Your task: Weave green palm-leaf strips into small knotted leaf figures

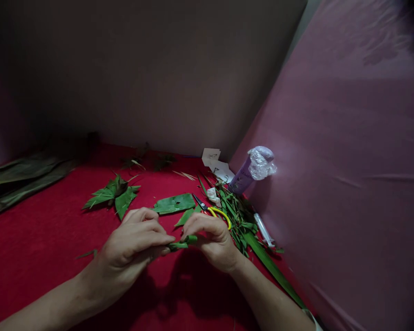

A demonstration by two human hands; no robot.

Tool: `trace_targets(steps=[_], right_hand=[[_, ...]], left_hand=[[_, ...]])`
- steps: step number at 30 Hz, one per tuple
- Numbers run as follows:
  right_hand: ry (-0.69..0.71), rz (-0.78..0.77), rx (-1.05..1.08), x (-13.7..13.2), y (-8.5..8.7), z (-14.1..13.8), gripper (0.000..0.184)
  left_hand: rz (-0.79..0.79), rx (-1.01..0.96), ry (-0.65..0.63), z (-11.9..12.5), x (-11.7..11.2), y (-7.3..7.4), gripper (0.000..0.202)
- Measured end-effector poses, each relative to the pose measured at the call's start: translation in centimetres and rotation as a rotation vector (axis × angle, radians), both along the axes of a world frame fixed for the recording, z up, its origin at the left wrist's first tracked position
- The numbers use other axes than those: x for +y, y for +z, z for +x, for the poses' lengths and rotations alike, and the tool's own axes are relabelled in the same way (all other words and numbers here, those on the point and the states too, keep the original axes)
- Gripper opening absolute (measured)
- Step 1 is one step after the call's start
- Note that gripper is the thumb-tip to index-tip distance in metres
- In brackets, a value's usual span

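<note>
Between my two hands is a small folded strip of green leaf (179, 246), held above the red cloth. My left hand (134, 243) pinches its left end between thumb and fingers. At the other end, my right hand (210, 239) grips it with thumb and forefinger, and a curl of leaf sticks up there. Just beyond my fingers lies a flat green leaf piece (174, 203) with a small hole in it. Scissors with yellow handles (221, 216) rest beside my right hand. A star-shaped leaf piece (115, 195) lies past my left hand.
Leaf scraps (236, 211) are heaped to the right, near a purple bottle (243, 178) topped with crumpled clear plastic. A syringe (263, 230) lies by the pink cloth wall (348, 161). White papers (219, 169) and thin sticks (184, 175) are farther back. Long dark leaves (24, 177) lie at left.
</note>
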State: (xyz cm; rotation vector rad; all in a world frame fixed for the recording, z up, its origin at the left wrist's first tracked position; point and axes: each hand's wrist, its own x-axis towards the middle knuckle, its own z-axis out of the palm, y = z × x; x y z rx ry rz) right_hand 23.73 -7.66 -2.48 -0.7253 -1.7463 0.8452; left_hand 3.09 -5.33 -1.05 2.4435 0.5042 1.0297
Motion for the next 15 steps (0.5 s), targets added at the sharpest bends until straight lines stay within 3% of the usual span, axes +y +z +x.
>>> trace_targets(steps=[4,11,15], right_hand=[[-0.047,-0.04,-0.001,-0.3,0.0,-0.1,0.005],[-0.246,-0.183,0.058,-1.0,-1.3,-1.5,0.004],[-0.354,-0.1,0.006,-1.4,-1.6,-2.1,0.004]], left_hand=[[0.022,-0.032,0.013,0.0,0.0,-0.1,0.029],[0.142,-0.005,0.092,0.1,-0.1,0.0,0.029],[0.145,-0.007,0.134,0.2,0.0,0.0,0.025]])
